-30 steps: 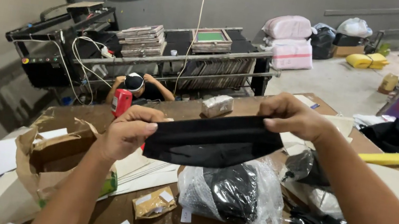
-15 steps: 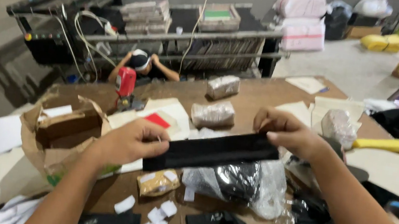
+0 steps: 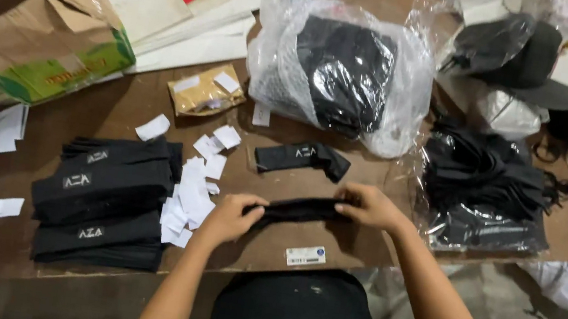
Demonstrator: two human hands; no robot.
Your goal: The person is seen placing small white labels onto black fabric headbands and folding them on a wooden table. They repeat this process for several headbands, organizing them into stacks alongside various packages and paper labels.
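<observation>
Hands low at table edge: left hand (image 3: pixel 230 217) pinching one end of folded black cloth strip (image 3: pixel 299 209), right hand (image 3: pixel 369 206) pinching the other, at three o'clock. Stack of folded black strips (image 3: pixel 105 200) lying at nine o'clock; bagged black fabric (image 3: pixel 342 71) at twelve.

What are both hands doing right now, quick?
Left hand: closed on the left end of a folded black cloth strip.
Right hand: closed, pinching the strip's right end.
</observation>
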